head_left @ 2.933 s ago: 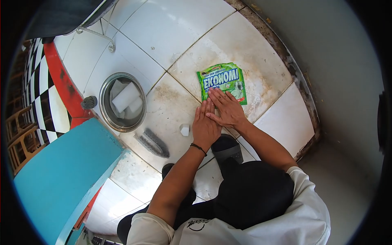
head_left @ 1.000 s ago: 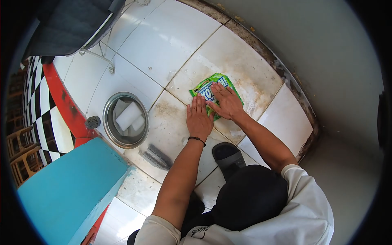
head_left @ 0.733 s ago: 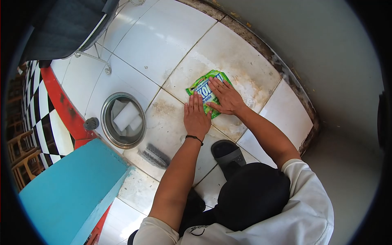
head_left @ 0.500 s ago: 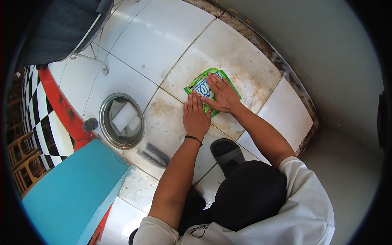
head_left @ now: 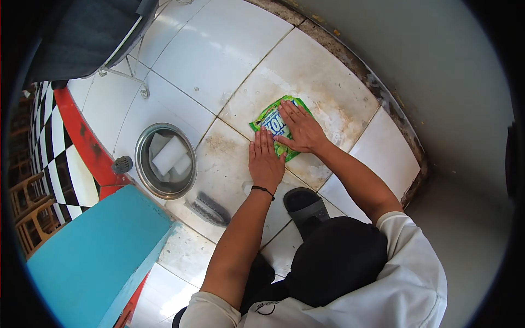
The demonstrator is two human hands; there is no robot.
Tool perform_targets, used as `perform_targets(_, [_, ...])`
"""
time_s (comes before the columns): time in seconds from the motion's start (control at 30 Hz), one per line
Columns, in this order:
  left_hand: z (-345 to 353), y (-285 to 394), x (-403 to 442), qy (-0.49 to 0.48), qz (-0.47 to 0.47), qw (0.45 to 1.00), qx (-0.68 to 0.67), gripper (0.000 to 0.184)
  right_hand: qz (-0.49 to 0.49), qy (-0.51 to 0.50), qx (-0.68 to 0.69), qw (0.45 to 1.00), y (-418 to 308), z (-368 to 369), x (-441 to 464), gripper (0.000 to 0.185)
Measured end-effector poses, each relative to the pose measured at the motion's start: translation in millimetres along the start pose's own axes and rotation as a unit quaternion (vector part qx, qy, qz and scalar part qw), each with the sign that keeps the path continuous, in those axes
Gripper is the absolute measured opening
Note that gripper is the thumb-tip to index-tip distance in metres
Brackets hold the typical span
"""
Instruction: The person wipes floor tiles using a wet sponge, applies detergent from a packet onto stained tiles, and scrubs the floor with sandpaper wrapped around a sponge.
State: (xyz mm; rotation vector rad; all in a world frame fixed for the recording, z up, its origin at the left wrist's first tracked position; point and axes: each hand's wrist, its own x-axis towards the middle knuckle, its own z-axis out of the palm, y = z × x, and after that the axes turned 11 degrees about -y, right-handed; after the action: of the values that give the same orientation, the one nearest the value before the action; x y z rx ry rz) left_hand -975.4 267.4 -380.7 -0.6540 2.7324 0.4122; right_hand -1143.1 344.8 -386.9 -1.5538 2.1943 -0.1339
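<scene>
A green, blue and white printed pouch (head_left: 276,123) lies flat on the stained floor tiles. My left hand (head_left: 266,165) rests palm down on its near left edge, fingers stretched out and together. On its right side lies my right hand (head_left: 303,132), also palm down, with the thumb apart and pointing toward the left fingertips. Both palms and fingers hide parts of the pouch. Neither hand is wrapped around anything.
To the left stands a round metal bowl (head_left: 139,174) holding white blocks (head_left: 170,155) in what looks like water. Close by are a grey bristle brush (head_left: 208,209) and a small round grey object (head_left: 122,165). A turquoise block (head_left: 98,246) borders the left; a grey wall (head_left: 437,93) the right.
The view has shifted slightly. My right hand's fingers sit a little differently on the pouch, showing more of its lettering. Both hands stay flat on it.
</scene>
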Motion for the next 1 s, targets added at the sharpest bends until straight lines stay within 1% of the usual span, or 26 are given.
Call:
perform_targets(0.1, [0, -1, -3, -0.001, 0.003, 1.000, 0.000, 0.081, 0.013, -0.035, 0.027, 0.999, -2, -6, 1, 0.089])
perform_targets(0.2, [-1, 0, -2, -0.001, 0.002, 1.000, -0.003, 0.081, 0.026, -0.034, 0.056, 0.998, -3, -9, 4, 0.087])
perform_targets(0.3, [-2, 0, -2, -0.004, 0.001, 1.000, -0.005, 0.081, 0.030, -0.055, 0.116, 0.991, 2, -16, 10, 0.084])
perform_targets(0.4, [0, 0, -2, -0.007, -0.001, 1.000, 0.000, 0.082, 0.052, -0.061, 0.228, 0.970, 6, -24, 14, 0.081])
perform_targets(0.5, [2, 0, -2, -0.007, -0.003, 1.000, -0.002, 0.082, 0.082, -0.117, 0.350, 0.926, 13, -37, 19, 0.079])
perform_targets(0.57, [1, -1, -2, -0.007, -0.005, 1.000, -0.007, 0.082, 0.035, -0.085, 0.189, 0.978, 9, -35, 12, 0.080])
perform_targets(0.6, [3, -1, -1, -0.003, -0.004, 1.000, -0.004, 0.082, 0.011, -0.071, 0.107, 0.992, 7, -31, 9, 0.081])
perform_targets(0.7, [3, -1, -3, -0.003, -0.005, 1.000, 0.001, 0.081, 0.005, -0.026, 0.017, 1.000, 7, -12, 2, 0.083])
perform_targets(0.8, [2, -2, -3, -0.004, 0.001, 1.000, 0.001, 0.081, -0.010, 0.001, 0.005, 1.000, 11, -4, 3, 0.085])
perform_targets(0.9, [2, -1, -3, -0.008, 0.000, 1.000, -0.008, 0.080, 0.022, -0.023, 0.082, 0.996, 7, -11, 8, 0.083])
perform_targets(1.0, [0, -2, -3, -0.012, 0.002, 1.000, -0.006, 0.080, 0.046, -0.031, 0.118, 0.991, 4, -24, 13, 0.082])
